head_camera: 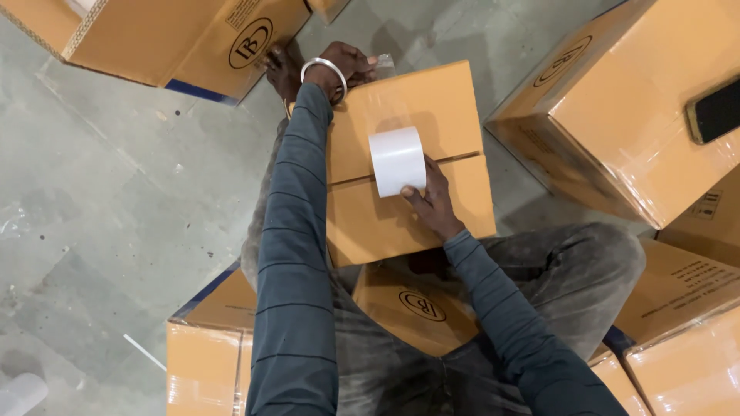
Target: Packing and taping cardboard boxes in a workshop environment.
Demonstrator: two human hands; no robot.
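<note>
Pinned at the far edge of the cardboard box [401, 166] by the left hand [343, 65], fingers pressing down the clear tape end (so the strip stays taut). Gripped in the right hand [433, 204], fingers curled round it, a white tape roll [398, 160] upright over the flap seam. Left arm stretched forward, right elbow bent, box across the lap.

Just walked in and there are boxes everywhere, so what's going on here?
A person sits on the floor with a cardboard box in front of their knees. Their right hand holds a roll of clear tape on the box's top, at the seam between the flaps. Their left hand, with a bangle on the wrist, presses the tape end at the box's far edge. A glossy strip runs between the two. More cardboard boxes stand around on the grey floor.
</note>
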